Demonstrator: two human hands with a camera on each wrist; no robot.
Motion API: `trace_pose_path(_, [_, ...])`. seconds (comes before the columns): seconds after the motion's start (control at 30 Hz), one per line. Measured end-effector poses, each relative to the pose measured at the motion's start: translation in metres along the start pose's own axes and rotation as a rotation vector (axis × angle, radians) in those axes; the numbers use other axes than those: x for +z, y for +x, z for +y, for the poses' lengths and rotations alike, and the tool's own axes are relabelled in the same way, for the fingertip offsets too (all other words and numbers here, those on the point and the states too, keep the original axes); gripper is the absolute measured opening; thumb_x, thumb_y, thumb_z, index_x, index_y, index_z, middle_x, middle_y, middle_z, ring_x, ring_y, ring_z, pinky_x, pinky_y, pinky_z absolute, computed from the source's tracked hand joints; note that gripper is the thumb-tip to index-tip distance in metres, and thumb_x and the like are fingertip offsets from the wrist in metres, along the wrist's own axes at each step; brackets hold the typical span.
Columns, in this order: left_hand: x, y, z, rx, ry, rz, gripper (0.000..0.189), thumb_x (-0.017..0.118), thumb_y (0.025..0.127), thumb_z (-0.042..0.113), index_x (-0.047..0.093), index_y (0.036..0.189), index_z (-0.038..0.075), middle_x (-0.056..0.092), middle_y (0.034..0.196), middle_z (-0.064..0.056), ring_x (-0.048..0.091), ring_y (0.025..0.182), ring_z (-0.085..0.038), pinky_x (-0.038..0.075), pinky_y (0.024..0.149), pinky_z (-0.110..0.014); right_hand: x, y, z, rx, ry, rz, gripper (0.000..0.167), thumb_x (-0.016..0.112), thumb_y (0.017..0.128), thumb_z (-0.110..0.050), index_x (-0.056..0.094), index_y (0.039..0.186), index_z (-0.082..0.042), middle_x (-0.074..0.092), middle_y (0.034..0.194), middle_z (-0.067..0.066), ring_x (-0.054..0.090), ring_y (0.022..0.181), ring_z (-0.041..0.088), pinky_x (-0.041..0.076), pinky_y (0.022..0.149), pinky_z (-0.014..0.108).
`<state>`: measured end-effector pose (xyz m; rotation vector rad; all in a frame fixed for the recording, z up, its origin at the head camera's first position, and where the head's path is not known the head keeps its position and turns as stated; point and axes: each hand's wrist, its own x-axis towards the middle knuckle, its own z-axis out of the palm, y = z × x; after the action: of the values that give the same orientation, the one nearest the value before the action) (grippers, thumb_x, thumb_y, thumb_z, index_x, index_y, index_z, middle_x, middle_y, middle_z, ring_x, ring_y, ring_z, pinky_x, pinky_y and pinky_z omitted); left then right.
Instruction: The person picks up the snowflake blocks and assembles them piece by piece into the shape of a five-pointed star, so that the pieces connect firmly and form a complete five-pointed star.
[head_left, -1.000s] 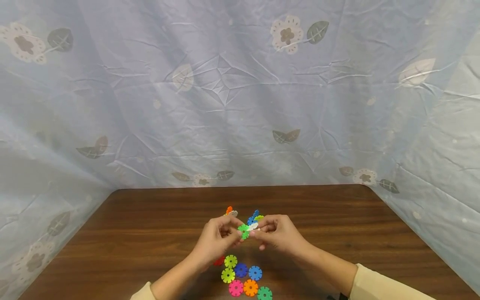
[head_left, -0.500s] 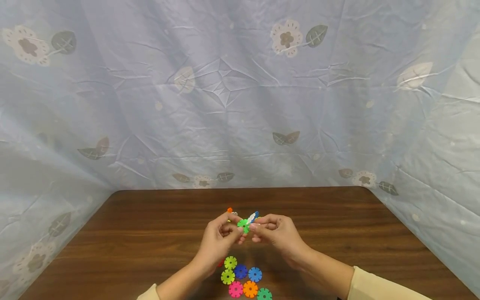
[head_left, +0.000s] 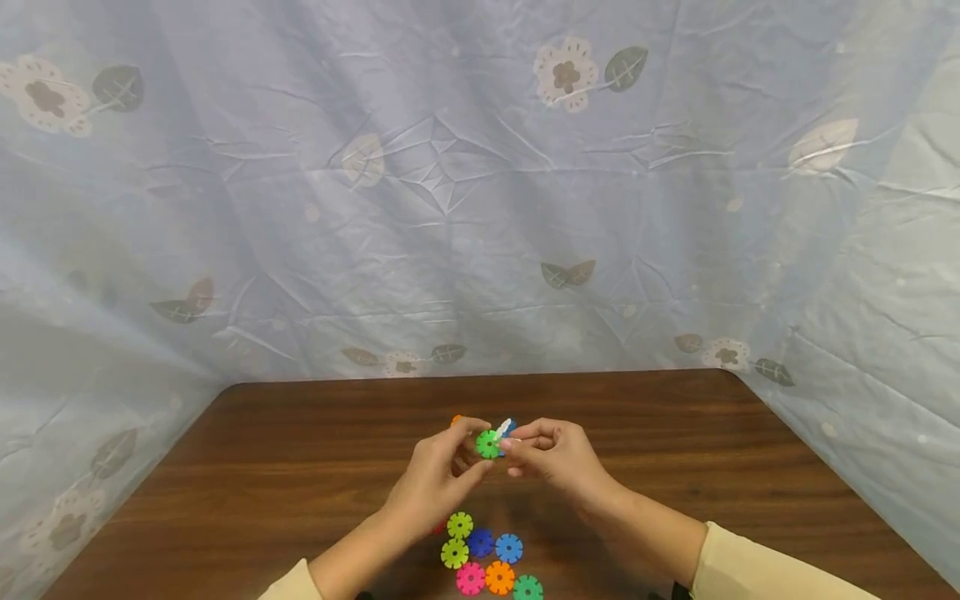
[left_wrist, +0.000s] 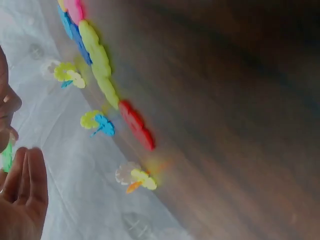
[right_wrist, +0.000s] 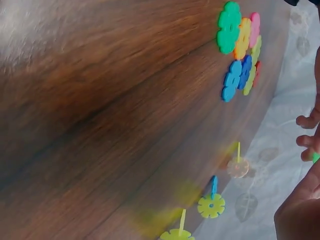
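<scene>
My right hand [head_left: 566, 462] pinches a white notched plastic disc [head_left: 505, 429] between thumb and fingertips above the table. A bright green notched disc [head_left: 488, 444] is joined to it, facing the head camera. My left hand [head_left: 435, 475] is beside the green disc, with thumb and index finger spread apart below and above it. In the left wrist view, two fingers of my left hand [left_wrist: 27, 185] are straight. Only a sliver of the green disc [right_wrist: 316, 157] shows in the right wrist view.
Flat discs lie on the brown wooden table [head_left: 300, 467]: pink [head_left: 471, 578], orange [head_left: 499, 577], green [head_left: 528, 587], blue, chartreuse and red. Behind the hands stand small joined disc pieces, including a chartreuse-and-blue one [right_wrist: 211, 205]. A patterned cloth [head_left: 450, 250] surrounds the table.
The joined white and green discs have risen slightly, and the white one has tilted more upright. My left thumb and index finger have come away from the green disc; my right hand keeps its pinch.
</scene>
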<state>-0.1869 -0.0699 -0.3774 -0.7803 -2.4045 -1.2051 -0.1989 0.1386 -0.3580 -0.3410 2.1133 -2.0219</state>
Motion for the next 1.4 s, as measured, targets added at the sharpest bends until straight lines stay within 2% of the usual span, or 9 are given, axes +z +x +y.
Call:
trace_pose_path(0.2, [-0.005, 0.002, 0.002, 0.153, 0.397, 0.082, 0.036, 0.089, 0.084, 0.016, 0.068, 0.114, 0.014, 0.069, 0.096, 0.004, 0.061, 0.088, -0.012, 0.054, 0.066, -0.021, 0.001, 0.003, -0.002, 0.02, -0.001, -0.02, 0.038, 0.075, 0.098, -0.022, 0.065, 0.118, 0.009, 0.08, 0.102, 0.011, 0.077, 0.08, 0.014, 0.066, 0.083, 0.031])
trace_pose_path(0.37, [-0.007, 0.004, -0.006, 0.196, 0.545, 0.106, 0.033, 0.09, 0.083, 0.022, 0.071, 0.108, 0.015, 0.063, 0.096, 0.003, 0.056, 0.087, -0.013, 0.054, 0.062, -0.021, -0.003, 0.004, 0.0, 0.036, -0.043, -0.073, 0.045, 0.071, 0.101, -0.025, 0.061, 0.126, 0.011, 0.079, 0.105, 0.014, 0.075, 0.082, 0.014, 0.066, 0.081, 0.031])
trace_pose_path(0.53, [-0.006, 0.011, -0.02, 0.032, 0.524, -0.023, 0.029, 0.088, 0.085, 0.02, 0.074, 0.108, 0.01, 0.066, 0.095, -0.002, 0.055, 0.088, -0.016, 0.05, 0.06, -0.022, -0.021, -0.009, 0.007, -0.02, -0.334, -0.136, 0.049, 0.07, 0.102, -0.025, 0.057, 0.132, 0.011, 0.073, 0.101, 0.015, 0.067, 0.08, 0.016, 0.062, 0.066, 0.029])
trace_pose_path(0.7, [-0.002, 0.023, -0.032, -0.137, 0.48, -0.207, 0.026, 0.087, 0.086, 0.019, 0.074, 0.104, 0.005, 0.068, 0.087, -0.004, 0.061, 0.088, -0.022, 0.047, 0.06, -0.027, -0.036, -0.031, 0.019, -0.15, -0.572, -0.338, 0.042, 0.076, 0.097, -0.027, 0.063, 0.126, 0.001, 0.071, 0.102, 0.007, 0.06, 0.085, 0.005, 0.055, 0.072, 0.022])
trace_pose_path(0.77, [0.0, 0.028, -0.035, -0.168, 0.49, -0.258, 0.029, 0.087, 0.085, 0.019, 0.074, 0.108, 0.005, 0.068, 0.083, -0.004, 0.063, 0.085, -0.022, 0.045, 0.057, -0.028, -0.039, -0.038, 0.025, -0.183, -0.606, -0.412, 0.04, 0.077, 0.096, -0.028, 0.065, 0.125, -0.004, 0.071, 0.105, 0.004, 0.059, 0.088, 0.002, 0.055, 0.076, 0.021])
trace_pose_path(0.9, [0.003, 0.034, -0.041, -0.235, 0.528, -0.334, 0.02, 0.087, 0.086, 0.021, 0.071, 0.092, 0.01, 0.06, 0.07, 0.001, 0.056, 0.068, -0.015, 0.035, 0.051, -0.027, -0.042, -0.047, 0.043, -0.217, -0.66, -0.518, 0.037, 0.078, 0.095, -0.036, 0.065, 0.124, -0.017, 0.068, 0.112, -0.006, 0.057, 0.095, -0.002, 0.054, 0.079, 0.021])
trace_pose_path(1.07, [0.001, 0.033, -0.043, -0.285, 0.552, -0.375, 0.032, 0.084, 0.089, 0.025, 0.058, 0.074, 0.014, 0.044, 0.065, 0.003, 0.042, 0.063, -0.013, 0.03, 0.052, -0.027, -0.039, -0.046, 0.076, -0.317, -0.726, -0.561, 0.034, 0.075, 0.095, -0.046, 0.067, 0.122, -0.027, 0.061, 0.114, -0.016, 0.049, 0.096, -0.006, 0.052, 0.077, 0.016])
trace_pose_path(1.27, [-0.013, 0.022, -0.035, -0.347, 0.515, -0.421, 0.027, 0.081, 0.092, 0.025, 0.061, 0.087, 0.009, 0.053, 0.074, -0.001, 0.048, 0.071, -0.016, 0.038, 0.059, -0.032, -0.031, -0.055, 0.065, -0.3, -0.707, -0.567, 0.029, 0.076, 0.096, -0.04, 0.075, 0.12, -0.023, 0.06, 0.11, -0.013, 0.044, 0.093, -0.004, 0.048, 0.071, 0.013])
trace_pose_path(1.4, [-0.027, 0.01, -0.032, -0.313, 0.392, -0.531, 0.021, 0.082, 0.09, 0.019, 0.067, 0.1, 0.007, 0.062, 0.085, -0.003, 0.053, 0.079, -0.017, 0.048, 0.066, -0.036, -0.029, -0.057, 0.061, -0.291, -0.731, -0.565, 0.026, 0.075, 0.096, -0.039, 0.075, 0.117, -0.024, 0.058, 0.107, -0.015, 0.045, 0.091, -0.005, 0.049, 0.072, 0.012])
